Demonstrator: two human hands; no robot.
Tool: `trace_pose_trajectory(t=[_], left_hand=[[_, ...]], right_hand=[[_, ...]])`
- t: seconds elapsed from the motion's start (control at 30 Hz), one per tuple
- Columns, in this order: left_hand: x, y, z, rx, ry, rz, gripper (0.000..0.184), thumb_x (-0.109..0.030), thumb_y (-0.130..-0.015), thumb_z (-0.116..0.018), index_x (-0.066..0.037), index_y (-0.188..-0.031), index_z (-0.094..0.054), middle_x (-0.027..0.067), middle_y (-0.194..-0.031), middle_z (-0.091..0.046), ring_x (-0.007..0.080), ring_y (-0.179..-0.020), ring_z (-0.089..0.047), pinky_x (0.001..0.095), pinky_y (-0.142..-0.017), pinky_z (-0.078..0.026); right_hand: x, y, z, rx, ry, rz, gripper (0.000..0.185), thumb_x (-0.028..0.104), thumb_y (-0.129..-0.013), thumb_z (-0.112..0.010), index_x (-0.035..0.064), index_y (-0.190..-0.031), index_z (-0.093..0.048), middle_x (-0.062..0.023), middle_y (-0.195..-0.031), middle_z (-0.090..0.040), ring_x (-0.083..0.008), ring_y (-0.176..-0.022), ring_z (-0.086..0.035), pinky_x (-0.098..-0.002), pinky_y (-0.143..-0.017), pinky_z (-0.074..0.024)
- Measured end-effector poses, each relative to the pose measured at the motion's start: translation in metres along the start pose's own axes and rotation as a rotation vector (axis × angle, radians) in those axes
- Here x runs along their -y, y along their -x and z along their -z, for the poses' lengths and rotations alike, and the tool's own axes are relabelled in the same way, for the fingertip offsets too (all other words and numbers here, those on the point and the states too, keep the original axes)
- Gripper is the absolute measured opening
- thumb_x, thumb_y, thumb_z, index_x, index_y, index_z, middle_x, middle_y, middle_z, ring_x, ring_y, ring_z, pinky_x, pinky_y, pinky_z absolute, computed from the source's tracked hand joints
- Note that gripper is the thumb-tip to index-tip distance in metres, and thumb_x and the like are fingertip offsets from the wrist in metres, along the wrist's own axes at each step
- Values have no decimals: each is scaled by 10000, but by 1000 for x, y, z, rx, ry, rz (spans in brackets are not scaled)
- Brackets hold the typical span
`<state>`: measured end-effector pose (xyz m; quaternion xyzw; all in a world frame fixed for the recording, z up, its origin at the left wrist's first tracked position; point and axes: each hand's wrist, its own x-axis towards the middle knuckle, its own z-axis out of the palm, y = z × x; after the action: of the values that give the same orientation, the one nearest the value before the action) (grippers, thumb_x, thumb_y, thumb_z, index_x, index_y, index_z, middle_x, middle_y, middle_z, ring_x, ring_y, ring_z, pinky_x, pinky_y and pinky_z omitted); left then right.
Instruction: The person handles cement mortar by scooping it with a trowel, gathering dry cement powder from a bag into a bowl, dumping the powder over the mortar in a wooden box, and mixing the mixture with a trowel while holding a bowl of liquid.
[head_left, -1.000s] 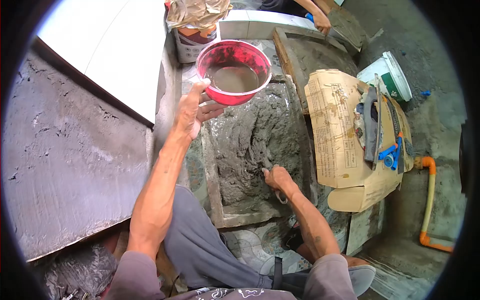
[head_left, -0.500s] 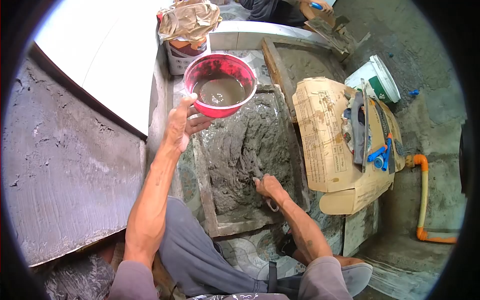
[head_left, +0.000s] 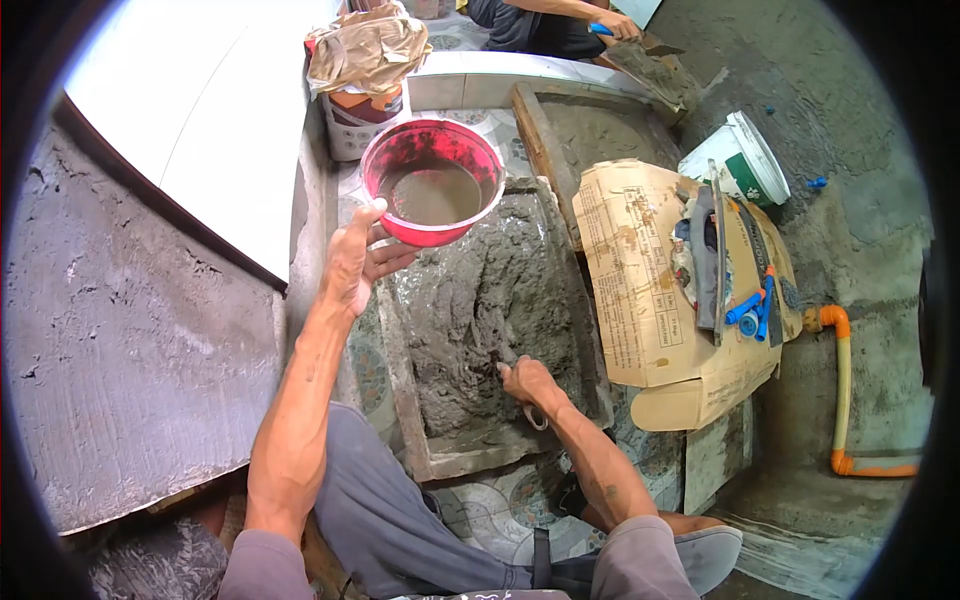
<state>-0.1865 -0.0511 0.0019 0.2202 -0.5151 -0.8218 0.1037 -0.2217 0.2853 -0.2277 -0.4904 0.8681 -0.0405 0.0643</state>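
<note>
A red bowl (head_left: 425, 232) with murky grey water in it is held up by my left hand (head_left: 356, 254), thumb on the rim and fingers beneath. Below it lies wet grey mortar (head_left: 455, 310) in a shallow tray (head_left: 405, 400) on the tiled floor. My right hand (head_left: 533, 386) is closed round the handle of a trowel (head_left: 510, 355), at the lower right part of the mortar. The trowel's blade is mostly sunk in the mix and hidden.
Cardboard (head_left: 640, 290) with tools and blue-orange fittings lies right of the tray. Behind it is a white bucket (head_left: 745, 165). A paper-topped bucket (head_left: 350, 130) stands at upper left. A co-worker's hand (head_left: 617, 26) holds a blue-handled tool at the top. Orange-jointed pipe (head_left: 843, 390) runs at right.
The view has shifted, so the bowl, tray and cardboard sit further left and slightly lower. Both hands keep their holds. The co-worker's hand has moved about.
</note>
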Motion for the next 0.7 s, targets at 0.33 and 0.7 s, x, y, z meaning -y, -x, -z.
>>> trace_pose_trajectory(t=[0.33,0.7], left_hand=[[1,0,2,1,7,-1,608,-516,-875,-611,-58,-1256,-491,169,-1137,-622,319,-967,-673,452,-884,-538],[1,1,1,11,0,-16,637,-518,-885,-599,-39,-1287,-476,184,-1151,-612,321,-965,-674,448,-884,-544]], right_hand=[[12,-10,29,220,-312,-342,525,384,-938,-536,-123,-815,-598,-313,-680,-624,-456,-682,-651,-502,-607,-516],[10,-10,14,186,-305,-388,498,365,-954,-527,-108,-818,-606,-280,-645,-610,-418,-639,-645,-484,-573,-506]])
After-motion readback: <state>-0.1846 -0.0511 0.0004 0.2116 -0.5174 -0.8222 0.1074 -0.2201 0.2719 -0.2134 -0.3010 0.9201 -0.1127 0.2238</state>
